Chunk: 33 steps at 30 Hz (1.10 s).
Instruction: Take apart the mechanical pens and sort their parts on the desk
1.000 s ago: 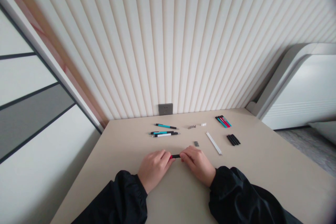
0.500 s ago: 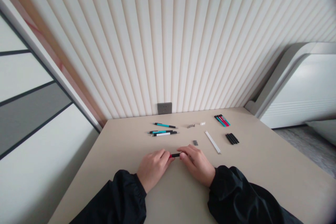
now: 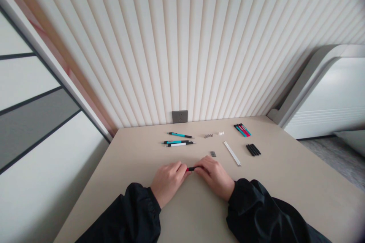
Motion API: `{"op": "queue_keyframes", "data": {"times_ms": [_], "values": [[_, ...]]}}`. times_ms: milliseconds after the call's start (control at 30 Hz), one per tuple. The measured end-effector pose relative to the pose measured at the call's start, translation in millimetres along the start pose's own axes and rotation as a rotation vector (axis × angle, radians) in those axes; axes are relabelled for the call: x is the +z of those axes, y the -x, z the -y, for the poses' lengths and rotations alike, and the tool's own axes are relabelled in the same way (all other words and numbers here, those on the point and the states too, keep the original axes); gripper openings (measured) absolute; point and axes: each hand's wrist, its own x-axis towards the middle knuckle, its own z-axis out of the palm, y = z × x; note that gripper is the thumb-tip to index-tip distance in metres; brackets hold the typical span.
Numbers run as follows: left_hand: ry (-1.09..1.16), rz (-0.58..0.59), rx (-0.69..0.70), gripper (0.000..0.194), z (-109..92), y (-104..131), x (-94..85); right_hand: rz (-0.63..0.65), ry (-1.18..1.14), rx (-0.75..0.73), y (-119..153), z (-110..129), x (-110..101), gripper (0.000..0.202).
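Between my two hands, a red and black pen (image 3: 191, 169) lies sideways just above the table. My left hand (image 3: 169, 180) is closed around its red barrel, which the fingers mostly cover. Thumb and fingers of my right hand (image 3: 214, 176) pinch the black grip end, hiding the tip. Beyond my hands are a blue and black pen (image 3: 180, 135), another blue pen (image 3: 173, 142) and a white and black pen (image 3: 179, 144). Small dark metal parts (image 3: 213, 154) lie just past my right hand.
White refills (image 3: 232, 153) lie right of centre on the table (image 3: 137, 148). Behind them are springs (image 3: 208, 136) and small white pieces (image 3: 221, 133). Black grips (image 3: 253, 150) and blue and red barrels (image 3: 242, 130) sit at the right. A socket (image 3: 180, 116) is on the wall.
My right hand's fingers have closed further over the black end of the pen, so less of it shows. The whole view has shifted slightly; the other pens and parts lie as before.
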Motion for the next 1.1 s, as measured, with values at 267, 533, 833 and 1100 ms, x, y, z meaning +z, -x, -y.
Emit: {"op": "queue_keyframes", "data": {"times_ms": [267, 533, 833, 1100], "values": [[-0.017, 0.013, -0.009, 0.023, -0.7, -0.3, 0.1, 0.026, -0.022, -0.019, 0.8, 2.1, -2.4, 0.021], [-0.017, 0.003, 0.0, 0.022, -1.1, -1.1, -1.2, -0.038, -0.013, 0.019, 0.2, 2.5, -1.7, 0.023], [-0.013, -0.018, 0.005, 0.022, -0.2, 0.6, 2.9, -0.01, -0.013, 0.046, 0.7, -2.7, 0.4, 0.01], [-0.02, -0.008, 0.006, 0.022, -0.2, 0.7, 3.0, 0.049, -0.021, 0.012, 0.5, 1.3, -3.0, 0.021]]}}
